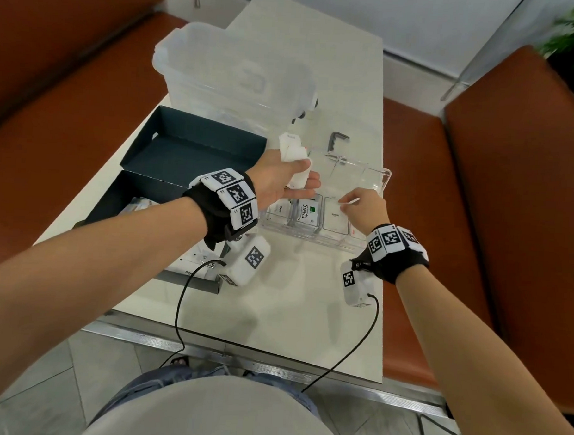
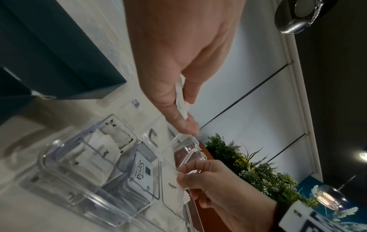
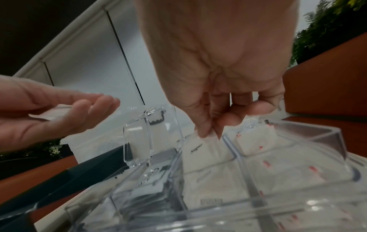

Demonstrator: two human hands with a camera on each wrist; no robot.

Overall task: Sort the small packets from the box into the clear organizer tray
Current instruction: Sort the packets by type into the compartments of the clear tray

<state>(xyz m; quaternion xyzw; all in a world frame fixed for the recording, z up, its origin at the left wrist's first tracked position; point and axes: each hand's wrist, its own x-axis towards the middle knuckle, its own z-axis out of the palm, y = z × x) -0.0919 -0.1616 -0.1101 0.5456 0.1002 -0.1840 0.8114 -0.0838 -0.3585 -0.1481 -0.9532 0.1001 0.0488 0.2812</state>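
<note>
The clear organizer tray (image 1: pixel 384 179) lies on the white table, right of the dark box (image 1: pixel 139 186). My left hand (image 1: pixel 294 179) hovers over the tray's left end, palm up, its thumb clamping several white packets (image 1: pixel 293 152); their edge shows as a packet stack (image 2: pixel 181 100) between thumb and fingers. My right hand (image 1: pixel 358 202) pinches the corner of a white sugar packet (image 2: pixel 171 184) down in a middle compartment. That sugar packet (image 3: pixel 200 149) hangs from my right fingertips (image 3: pixel 204 133). A Stevia packet (image 1: pixel 309 211) fills the compartment to its left. Red-printed packets (image 3: pixel 256 144) sit to its right.
A frosted lidded plastic container (image 1: pixel 232 73) stands behind the box and tray. The box's dark lid (image 1: pixel 197 137) lies open at the back left, and more packets (image 1: pixel 136 207) stay in the box. Brown benches (image 1: pixel 510 194) flank the table. Sensor cables (image 1: pixel 179 311) trail off the near edge.
</note>
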